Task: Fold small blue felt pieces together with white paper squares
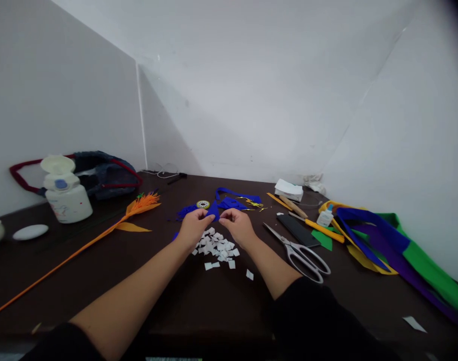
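My left hand is closed, with thumb and forefinger pinching a pointed piece of blue paper. Just to its right, my right hand has its thumb and fingertips pressed together beside the blue paper; whether anything is between them is too small to make out. Below both hands lies a heap of small white paper squares. Behind the left hand are fringed blue strips and a round yellow-edged roll. Further blue paper pieces and yellow scraps lie beyond the fingers.
Scissors, a black case, a yellow-handled tool, a glue bottle and coloured paper sheets lie right. Left are an orange paper flower, a white bottle and a denim bag. Walls enclose the dark table.
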